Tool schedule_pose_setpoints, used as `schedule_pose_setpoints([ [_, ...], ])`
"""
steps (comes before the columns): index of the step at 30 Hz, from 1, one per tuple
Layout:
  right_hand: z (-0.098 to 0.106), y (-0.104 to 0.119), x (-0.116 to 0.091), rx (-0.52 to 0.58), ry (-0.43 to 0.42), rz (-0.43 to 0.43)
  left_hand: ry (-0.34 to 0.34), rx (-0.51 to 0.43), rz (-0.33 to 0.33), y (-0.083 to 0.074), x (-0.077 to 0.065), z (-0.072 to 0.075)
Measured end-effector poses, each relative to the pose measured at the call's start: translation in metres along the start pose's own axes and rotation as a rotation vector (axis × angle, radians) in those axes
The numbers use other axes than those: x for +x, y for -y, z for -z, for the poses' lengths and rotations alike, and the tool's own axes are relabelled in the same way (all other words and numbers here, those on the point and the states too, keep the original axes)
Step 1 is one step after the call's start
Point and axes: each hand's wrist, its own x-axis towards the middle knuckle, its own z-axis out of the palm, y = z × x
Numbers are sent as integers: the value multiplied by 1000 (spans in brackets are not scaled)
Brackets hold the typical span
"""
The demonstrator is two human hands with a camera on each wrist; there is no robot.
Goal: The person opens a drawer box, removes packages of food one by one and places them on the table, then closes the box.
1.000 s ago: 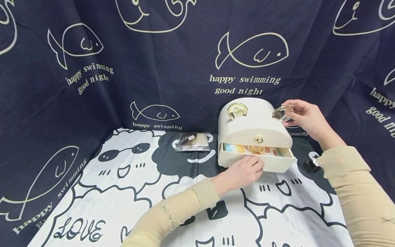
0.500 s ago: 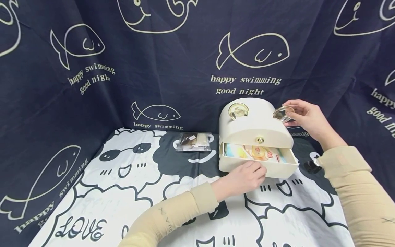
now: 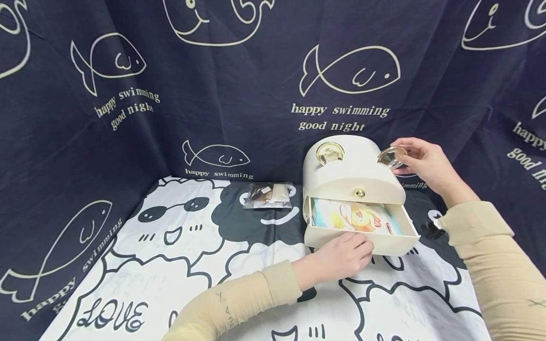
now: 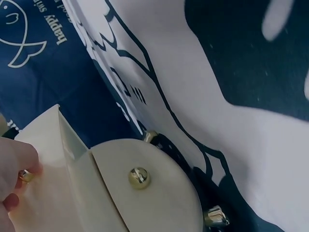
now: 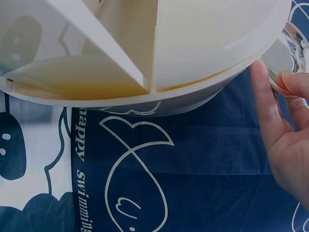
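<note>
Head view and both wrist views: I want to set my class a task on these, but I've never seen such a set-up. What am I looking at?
No machine here, just a bare left hand and right hand. The wide picture comes from a camera worn on the head; each close one comes from a camera on that wrist. On the printed cloth are a white drawer box and a clear packet. The left hand pinches the gold knob of the open lower drawer, which contains something colourfully printed. The right hand holds a gold-rimmed disc on the box.
</note>
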Motion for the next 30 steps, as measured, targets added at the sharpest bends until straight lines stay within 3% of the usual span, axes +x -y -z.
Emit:
schedule_pose_setpoints([
  [12, 0, -1, 1, 19, 0, 4, -42, 1, 32, 5, 4, 30],
  [30, 0, -2, 2, 6, -4, -9, -30, -2, 38, -1, 6, 39],
])
